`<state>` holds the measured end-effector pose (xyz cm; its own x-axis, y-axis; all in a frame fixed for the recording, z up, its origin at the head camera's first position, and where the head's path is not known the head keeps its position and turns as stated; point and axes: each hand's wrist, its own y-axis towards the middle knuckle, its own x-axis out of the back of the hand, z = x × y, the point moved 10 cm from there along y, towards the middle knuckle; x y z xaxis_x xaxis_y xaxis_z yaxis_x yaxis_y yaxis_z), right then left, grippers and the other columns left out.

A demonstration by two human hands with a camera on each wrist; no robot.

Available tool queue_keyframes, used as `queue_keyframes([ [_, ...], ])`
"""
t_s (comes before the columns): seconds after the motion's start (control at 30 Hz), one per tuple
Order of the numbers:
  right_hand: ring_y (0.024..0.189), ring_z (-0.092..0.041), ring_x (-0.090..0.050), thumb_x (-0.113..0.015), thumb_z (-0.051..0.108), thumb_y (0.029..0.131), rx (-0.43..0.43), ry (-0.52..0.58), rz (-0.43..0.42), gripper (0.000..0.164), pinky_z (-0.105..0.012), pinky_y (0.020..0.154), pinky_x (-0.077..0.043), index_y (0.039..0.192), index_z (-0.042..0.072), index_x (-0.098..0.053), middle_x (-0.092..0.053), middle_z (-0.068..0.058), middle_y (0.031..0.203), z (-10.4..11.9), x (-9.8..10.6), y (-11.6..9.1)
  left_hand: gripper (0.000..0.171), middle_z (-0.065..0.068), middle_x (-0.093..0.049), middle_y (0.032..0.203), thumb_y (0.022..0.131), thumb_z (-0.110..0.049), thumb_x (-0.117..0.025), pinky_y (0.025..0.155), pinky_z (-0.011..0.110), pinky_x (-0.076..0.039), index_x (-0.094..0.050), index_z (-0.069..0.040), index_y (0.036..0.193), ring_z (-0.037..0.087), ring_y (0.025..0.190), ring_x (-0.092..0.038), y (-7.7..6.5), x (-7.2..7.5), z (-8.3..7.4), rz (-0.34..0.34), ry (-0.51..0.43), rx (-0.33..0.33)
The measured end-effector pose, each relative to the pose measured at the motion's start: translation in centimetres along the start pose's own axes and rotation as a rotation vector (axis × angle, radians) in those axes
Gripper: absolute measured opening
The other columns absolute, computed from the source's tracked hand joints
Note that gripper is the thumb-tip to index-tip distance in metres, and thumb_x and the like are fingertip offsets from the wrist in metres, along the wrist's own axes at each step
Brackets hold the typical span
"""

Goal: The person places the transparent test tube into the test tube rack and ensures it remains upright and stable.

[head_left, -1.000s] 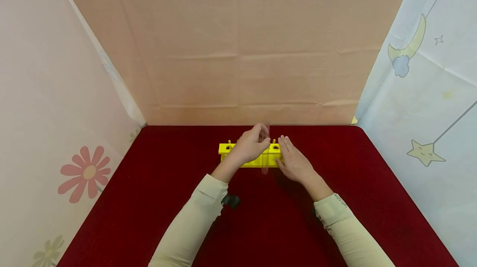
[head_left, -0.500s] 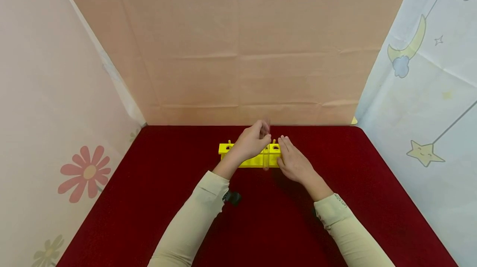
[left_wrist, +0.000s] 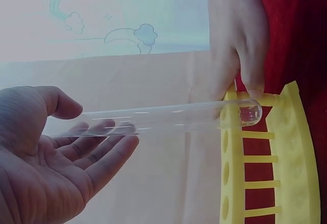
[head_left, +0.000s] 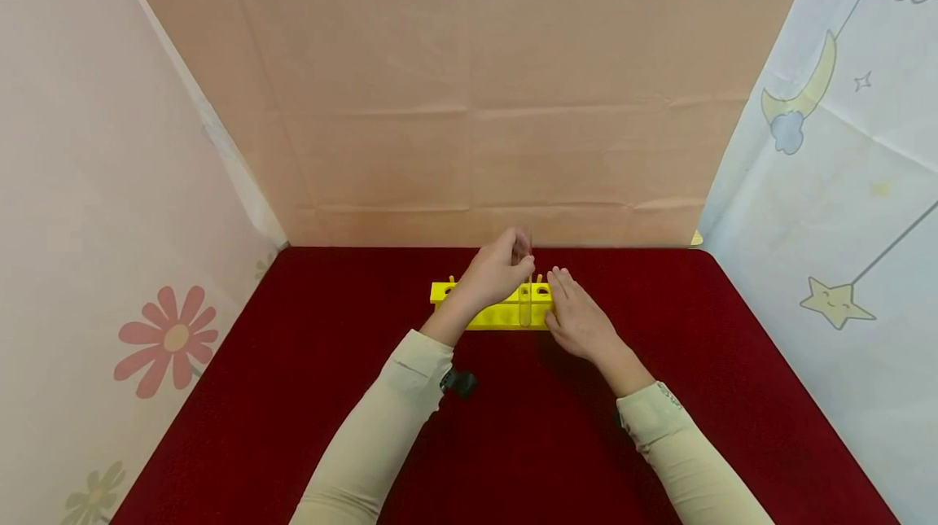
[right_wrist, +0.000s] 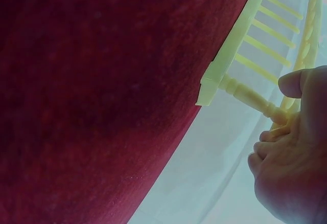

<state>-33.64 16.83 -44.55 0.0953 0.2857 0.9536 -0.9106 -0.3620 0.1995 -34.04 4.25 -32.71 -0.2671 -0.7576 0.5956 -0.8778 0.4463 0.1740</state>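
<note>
My left hand (head_left: 493,274) pinches the upper part of a clear glass test tube (left_wrist: 179,116) between thumb and fingers. The tube is upright with its rounded end down. That end overlaps the yellow test tube rack (head_left: 491,316) near its right side; it appears in front of the rack, though the left wrist view leaves its depth unclear. With thumb and fingers on opposite sides, my right hand (head_left: 579,317) holds the rack's right end by the upper plate. In the right wrist view, the rack (right_wrist: 230,47) shows thin crossbars and a thicker end post.
A dark red cloth (head_left: 542,444) covers the table under the rack. Behind it rises a tan paper backdrop (head_left: 469,102). Patterned white sheets stand at the left (head_left: 88,183) and right (head_left: 843,207).
My left hand has risen slightly, lifting the test tube so its bottom moved from below the rack's front edge to level with the rack. My right hand has stayed at the rack's end.
</note>
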Motion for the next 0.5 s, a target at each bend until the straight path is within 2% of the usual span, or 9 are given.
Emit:
queue_keyframes([
  [0.37,0.152,-0.041,-0.021,-0.052,0.017,0.099,-0.014,-0.012,0.014,0.069,-0.052,0.122,-0.021,0.154,-0.01,-0.022,-0.024,-0.028,0.162,-0.28,-0.13,-0.02,0.013,0.004,-0.061,0.098,0.102,-0.017,-0.059,0.056,0.024,-0.047,-0.05,-0.011,0.111,0.016,0.07,-0.057,0.67,0.47,-0.61,-0.024,-0.043,-0.025],
  [0.5,0.151,-0.041,-0.022,-0.052,0.017,0.099,-0.012,-0.016,0.016,0.069,-0.052,0.122,-0.02,0.154,-0.011,-0.022,-0.024,-0.029,0.162,-0.27,-0.13,0.0,0.013,0.004,-0.061,0.095,0.102,-0.017,-0.059,0.051,0.025,-0.048,-0.05,-0.013,0.11,0.017,0.064,-0.057,0.86,0.55,-0.6,-0.033,-0.064,-0.009],
])
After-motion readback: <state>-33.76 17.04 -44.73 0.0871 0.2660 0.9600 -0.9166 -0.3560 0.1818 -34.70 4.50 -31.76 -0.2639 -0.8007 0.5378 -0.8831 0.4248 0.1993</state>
